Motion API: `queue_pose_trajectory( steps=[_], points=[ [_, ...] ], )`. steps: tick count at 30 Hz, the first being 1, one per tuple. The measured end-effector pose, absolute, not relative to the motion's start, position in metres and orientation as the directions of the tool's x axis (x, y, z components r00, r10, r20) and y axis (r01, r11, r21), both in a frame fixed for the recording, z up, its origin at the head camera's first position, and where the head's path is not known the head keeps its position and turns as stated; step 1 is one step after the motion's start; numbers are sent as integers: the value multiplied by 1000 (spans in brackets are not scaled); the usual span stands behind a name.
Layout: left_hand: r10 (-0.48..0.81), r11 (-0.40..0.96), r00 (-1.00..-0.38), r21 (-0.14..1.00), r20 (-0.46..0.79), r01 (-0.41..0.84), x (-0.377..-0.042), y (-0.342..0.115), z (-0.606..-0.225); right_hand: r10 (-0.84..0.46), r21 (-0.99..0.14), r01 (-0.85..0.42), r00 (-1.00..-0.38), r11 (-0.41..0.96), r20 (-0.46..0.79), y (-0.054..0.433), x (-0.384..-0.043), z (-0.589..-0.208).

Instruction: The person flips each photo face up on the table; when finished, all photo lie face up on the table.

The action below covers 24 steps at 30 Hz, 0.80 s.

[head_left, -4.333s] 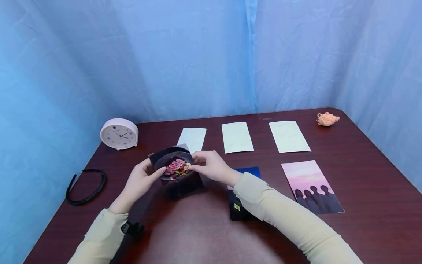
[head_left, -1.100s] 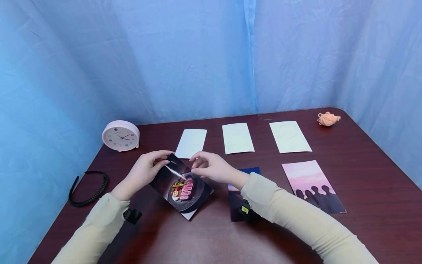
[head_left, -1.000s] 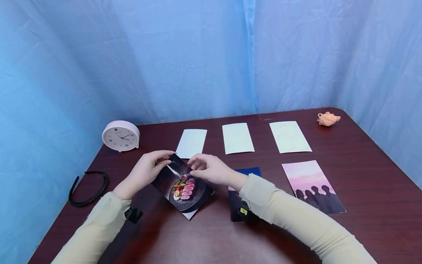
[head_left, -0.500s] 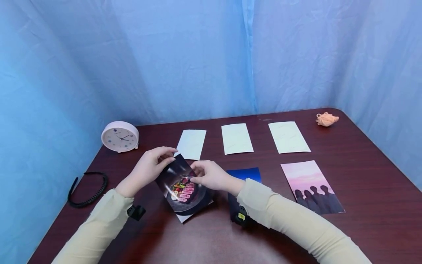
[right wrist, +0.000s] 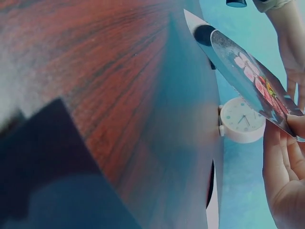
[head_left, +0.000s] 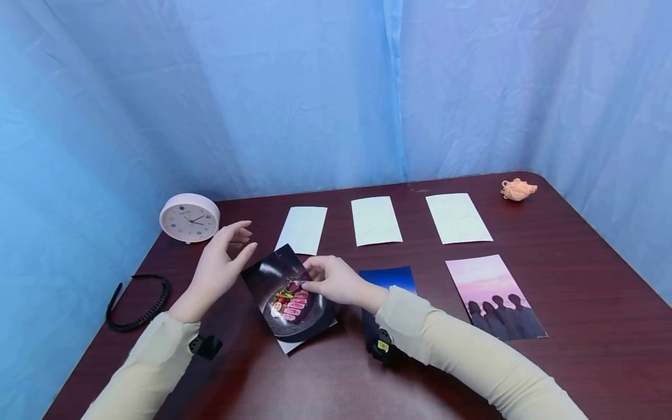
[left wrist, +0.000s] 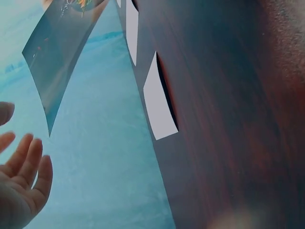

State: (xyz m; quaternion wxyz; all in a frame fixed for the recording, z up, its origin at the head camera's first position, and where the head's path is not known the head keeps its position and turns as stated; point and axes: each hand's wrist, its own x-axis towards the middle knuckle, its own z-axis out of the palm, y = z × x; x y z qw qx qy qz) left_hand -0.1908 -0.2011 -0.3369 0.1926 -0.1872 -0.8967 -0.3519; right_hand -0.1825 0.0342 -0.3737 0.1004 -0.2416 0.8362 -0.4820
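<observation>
A glossy photo [head_left: 273, 280] of sliced meat on a dark plate is held above the table, tilted. My right hand [head_left: 338, 283] pinches its right edge between thumb and fingers, as the right wrist view also shows on the photo [right wrist: 252, 78]. A pale corner peeks out under the photo's lower edge; whether it is a second sheet I cannot tell. My left hand [head_left: 217, 265] is apart from the photo, just to its left, fingers loosely bent and holding nothing. The left wrist view shows a gap between this hand [left wrist: 24, 176] and the photo's corner.
Three white sheets [head_left: 303, 229] lie in a row at the back. A blue photo [head_left: 388, 280] lies partly under my right forearm, with a pink sunset photo [head_left: 496, 297] to its right. A round clock [head_left: 190, 219], black headband [head_left: 139, 303] and peach yarn bundle [head_left: 518, 189] are near the edges.
Earlier both hands held the photo, and it was turned so its picture faced another way up. In the last half second my left hand let go and moved left; the right hand kept its pinch.
</observation>
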Motion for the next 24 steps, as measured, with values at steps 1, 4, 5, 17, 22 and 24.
queue_pose_trajectory(
  steps=[1,4,5,17,22,24],
  points=[
    [177,674,-860,578,478,460,-190,-202,-338,-493,-856,-302,-867,419,65,34,-182,-374],
    [123,644,-875,633,469,430,-187,-205,-340,-477,-865,-294,-876,408,73,34,-183,-375],
    [110,638,-881,647,461,418,-186,-205,-341,-472,-868,-290,-879,402,75,34,-184,-376],
    [25,593,-971,778,238,206,-167,-200,-358,-385,-905,-268,-914,330,131,32,-185,-376],
    [24,579,-976,793,215,189,-159,-196,-365,-331,-922,-237,-935,307,130,30,-184,-377],
    [26,552,-977,812,213,192,-157,-194,-367,-315,-930,-225,-940,290,129,29,-184,-378]
  ],
)
